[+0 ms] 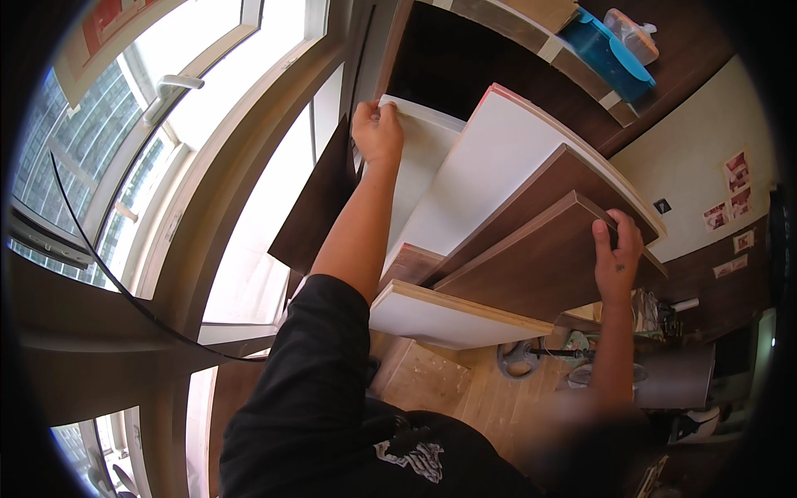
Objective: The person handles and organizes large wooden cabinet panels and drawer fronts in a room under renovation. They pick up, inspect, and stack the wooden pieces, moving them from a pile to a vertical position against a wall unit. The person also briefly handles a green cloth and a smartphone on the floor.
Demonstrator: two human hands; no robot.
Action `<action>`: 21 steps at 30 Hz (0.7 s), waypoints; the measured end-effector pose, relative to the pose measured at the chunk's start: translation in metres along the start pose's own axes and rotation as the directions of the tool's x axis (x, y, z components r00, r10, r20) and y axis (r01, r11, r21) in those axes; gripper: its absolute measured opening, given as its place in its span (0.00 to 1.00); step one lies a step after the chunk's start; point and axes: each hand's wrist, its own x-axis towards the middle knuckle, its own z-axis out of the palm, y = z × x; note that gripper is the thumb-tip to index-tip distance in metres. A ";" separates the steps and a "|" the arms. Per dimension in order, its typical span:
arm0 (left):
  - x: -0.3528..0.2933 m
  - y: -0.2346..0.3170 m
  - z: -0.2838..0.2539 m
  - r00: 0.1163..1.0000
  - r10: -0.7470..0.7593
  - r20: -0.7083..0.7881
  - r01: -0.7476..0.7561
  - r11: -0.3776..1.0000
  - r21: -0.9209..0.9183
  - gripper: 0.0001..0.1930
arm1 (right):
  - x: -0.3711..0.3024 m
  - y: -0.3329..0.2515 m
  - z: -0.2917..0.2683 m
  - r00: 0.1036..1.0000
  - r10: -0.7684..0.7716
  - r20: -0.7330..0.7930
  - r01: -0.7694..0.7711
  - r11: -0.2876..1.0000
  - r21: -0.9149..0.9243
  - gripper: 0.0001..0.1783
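Note:
Several flat boards lean in a stack in front of me. My left hand [378, 133] is closed around the top corner of a pale white panel [422, 149] at the back left. With its thumb in front and fingers over the edge, my right hand [618, 249] grips a dark brown board [531, 253] near its right end. Behind that board stands another brown board [531, 189], then a large white board [502, 149] with a reddish edge. Closest to my body is a white board [448, 315] with a bare wood edge. A dark panel [315, 199] stands left of my left hand.
A window with a white handle [178, 81] is on the left, and a thin black cable [124, 290] hangs below it. A blue container [614, 62] sits on shelving at the back right. Below are a brown box [423, 373], a grey round base [516, 361] and wood flooring [498, 394].

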 end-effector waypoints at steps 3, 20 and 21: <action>0.005 0.002 -0.005 1.000 -0.006 0.013 0.005 0.999 0.043 0.14 | 0.000 -0.002 0.001 1.000 -0.006 -0.009 0.006 1.000 -0.027 0.18; -0.093 -0.100 -0.106 0.981 -0.017 0.191 0.000 0.996 0.089 0.18 | 0.001 0.014 -0.001 0.997 0.046 -0.069 -0.039 0.994 0.100 0.18; -0.122 -0.112 -0.129 0.966 -0.107 0.234 0.082 0.990 0.115 0.18 | -0.001 0.015 -0.004 0.995 0.050 -0.089 -0.042 0.995 0.087 0.19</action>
